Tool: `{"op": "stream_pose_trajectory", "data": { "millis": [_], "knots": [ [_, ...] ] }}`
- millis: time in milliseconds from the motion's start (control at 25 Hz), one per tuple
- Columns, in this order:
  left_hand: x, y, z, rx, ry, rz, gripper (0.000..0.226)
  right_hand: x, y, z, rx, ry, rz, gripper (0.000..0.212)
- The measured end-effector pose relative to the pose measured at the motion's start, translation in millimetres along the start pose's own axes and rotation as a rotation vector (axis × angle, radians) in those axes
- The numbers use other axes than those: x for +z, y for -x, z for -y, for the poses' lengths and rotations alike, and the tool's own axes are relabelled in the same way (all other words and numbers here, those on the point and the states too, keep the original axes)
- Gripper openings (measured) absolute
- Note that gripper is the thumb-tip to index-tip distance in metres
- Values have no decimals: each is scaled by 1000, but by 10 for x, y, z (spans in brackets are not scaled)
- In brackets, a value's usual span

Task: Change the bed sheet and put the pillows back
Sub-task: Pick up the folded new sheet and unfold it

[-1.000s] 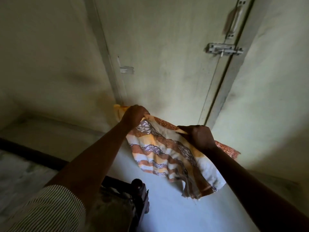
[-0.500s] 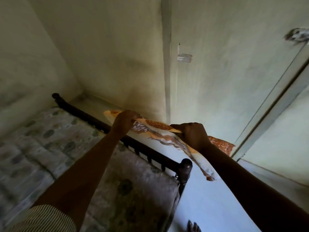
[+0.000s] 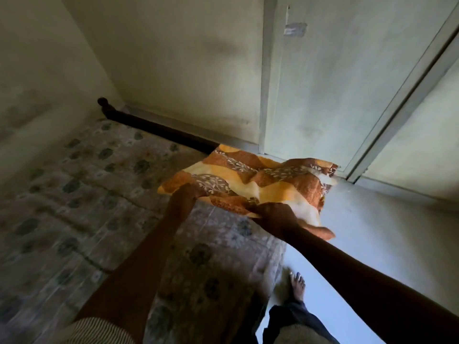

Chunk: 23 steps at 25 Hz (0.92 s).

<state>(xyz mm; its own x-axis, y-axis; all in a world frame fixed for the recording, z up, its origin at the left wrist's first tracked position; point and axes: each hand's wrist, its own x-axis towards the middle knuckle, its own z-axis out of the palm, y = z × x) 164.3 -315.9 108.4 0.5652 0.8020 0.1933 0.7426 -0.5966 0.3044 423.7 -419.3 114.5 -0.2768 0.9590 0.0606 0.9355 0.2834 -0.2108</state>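
Sheet [image 3: 260,184], a folded cloth in orange, yellow and brown bands with pale leaf sprigs, is held out nearly flat in the air above the bed's far right corner. Its far edge reaches over the end of the rail and the floor by the door.

The mattress [image 3: 99,194] fills the left and lower middle of the view. It is bare, with a faded print of dark round flowers, and it is blurred. The wall [image 3: 173,58] behind it is pale green and stained, and it meets a side wall at the left. The door [image 3: 335,95] stands to the right of the wall, shut in its frame, with a small grey patch [image 3: 294,29] near its top. The floor [image 3: 385,232] is pale and lies to the right of the bed.

The rail [image 3: 159,130] is dark and runs along the far end of the mattress from a round knob [image 3: 101,101] to the sheet, which hides its right end.

The left grip [image 3: 188,197] is closed on the near left edge of the sheet, knuckles up. The right grip [image 3: 273,217] pinches the near edge further right, fingers curled round a fold. A flap of the sheet hangs just beyond that wrist.

A striped sleeve [image 3: 99,330] shows at the bottom left. A dark trouser leg [image 3: 290,316] and a bare foot [image 3: 297,285] stand on the floor just beside the mattress.
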Motion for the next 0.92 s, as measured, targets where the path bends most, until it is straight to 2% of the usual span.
{"op": "stream_pose_trajectory", "data": {
  "millis": [80, 160, 200, 280, 400, 480, 720, 920],
  "knots": [
    [215, 292, 135, -95, 3, 157, 29, 282, 224, 177, 159, -132, 316, 48],
    [531, 580, 262, -177, 57, 342, 32, 500, 432, 290, 227, -205, 454, 55],
    [683, 662, 306, -196, 110, 413, 33, 565, 500, 314, 240, -221, 468, 56],
    [692, 655, 114, -187, 177, 430, 31, 588, 529, 271, 269, -269, 420, 55],
    [590, 341, -256, -199, 187, 291, 33, 492, 402, -53, 321, -295, 327, 48],
    [648, 86, -370, -211, 158, 283, 35, 416, 260, -369, 369, -292, 290, 48],
    [909, -804, -582, -171, 84, 452, 46, 352, -391, -1430, 567, -298, 207, 54],
    [1176, -1357, -724, -212, 106, 586, 60, 619, -797, -2029, 689, -220, 333, 61]
  ]
}}
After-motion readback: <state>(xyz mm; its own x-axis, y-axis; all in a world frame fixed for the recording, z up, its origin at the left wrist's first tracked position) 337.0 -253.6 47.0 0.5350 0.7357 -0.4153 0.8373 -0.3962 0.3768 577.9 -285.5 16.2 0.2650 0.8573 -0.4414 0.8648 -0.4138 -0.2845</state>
